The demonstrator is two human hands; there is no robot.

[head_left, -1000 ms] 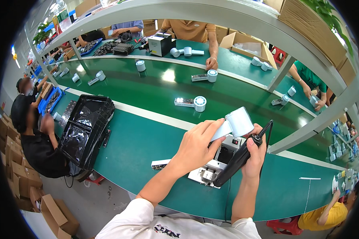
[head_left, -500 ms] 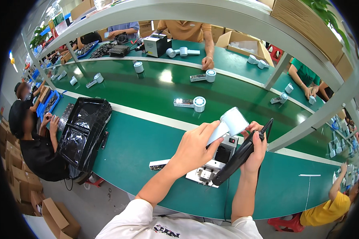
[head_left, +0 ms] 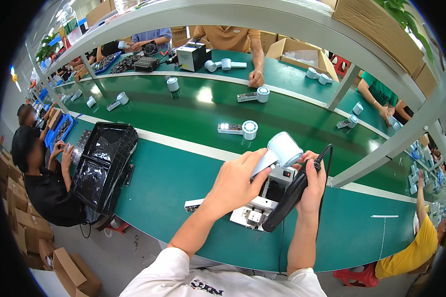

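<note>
Between the left fingers sits a pale-blue device's handle.

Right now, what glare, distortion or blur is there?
Head view: bright glare patches on the green conveyor belt; head view: the pale shelf beam bows across the top, corners black; head view: the pale blue handheld fan and black handheld tool show no obvious blur.

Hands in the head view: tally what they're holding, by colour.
Light blue: 1, a round-headed device in the left hand
Black: 1, a corded tool in the right hand
Total: 2
</note>
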